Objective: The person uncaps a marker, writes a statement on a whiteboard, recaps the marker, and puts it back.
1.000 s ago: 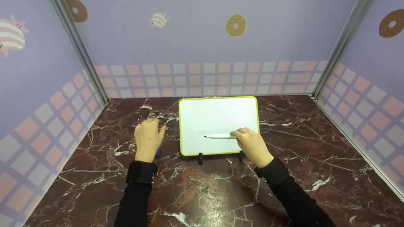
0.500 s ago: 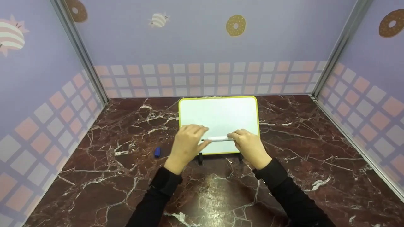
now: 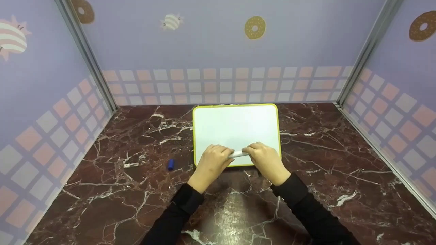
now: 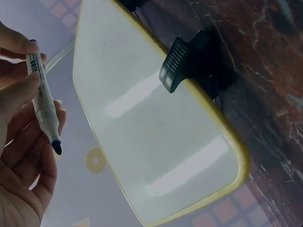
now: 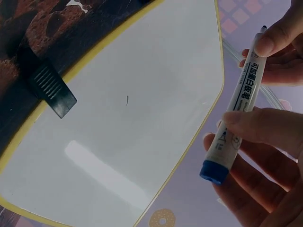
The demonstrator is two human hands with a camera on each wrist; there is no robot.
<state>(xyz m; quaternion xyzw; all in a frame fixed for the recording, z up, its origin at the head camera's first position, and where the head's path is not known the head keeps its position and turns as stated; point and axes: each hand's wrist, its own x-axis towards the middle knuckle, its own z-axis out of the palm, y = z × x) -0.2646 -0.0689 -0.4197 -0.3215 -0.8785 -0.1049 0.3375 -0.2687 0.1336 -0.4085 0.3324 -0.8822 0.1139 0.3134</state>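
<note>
Both hands hold a white whiteboard marker (image 3: 240, 153) crosswise in front of the whiteboard (image 3: 235, 126). My left hand (image 3: 212, 163) pinches its barrel toward the bare dark tip, which shows in the left wrist view. Toward the blue end, my right hand (image 3: 267, 160) grips the barrel between thumb and fingers; that end shows in the right wrist view. The board has a yellow rim and leans back on black clips (image 4: 174, 66). One small dark mark (image 5: 127, 100) is on its white face. A blue marker cap (image 3: 171, 164) sits on the table, left of the board.
The dark red marbled table (image 3: 102, 211) has pale veins. Patterned lilac panels (image 3: 211, 51) enclose it at the back and both sides, joined by metal corner strips (image 3: 92, 64).
My left hand has come rightward from near the blue cap to the marker's tip end and now pinches it. My right hand has stayed almost in place, holding the marker.
</note>
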